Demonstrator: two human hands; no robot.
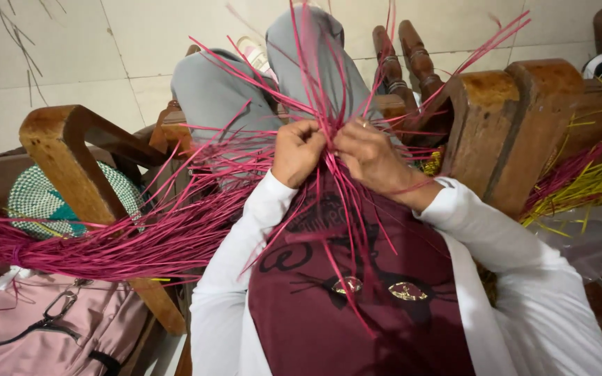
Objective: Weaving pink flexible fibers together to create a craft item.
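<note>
Head view: maroon apron [357, 313] nearest | left hand [297, 152] and right hand [369, 154] both pinched shut on pink strips [329, 104] above lap | weave judged barely begun, most strips seen loose and splayed | spare pink bundle [71, 247] lying left, yellow strips [593, 182] right

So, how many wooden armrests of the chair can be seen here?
2. One armrest is at the person's left, above the pink strips. The other armrest is at the right, beside the right hand. Further chair parts may be hidden.
</note>
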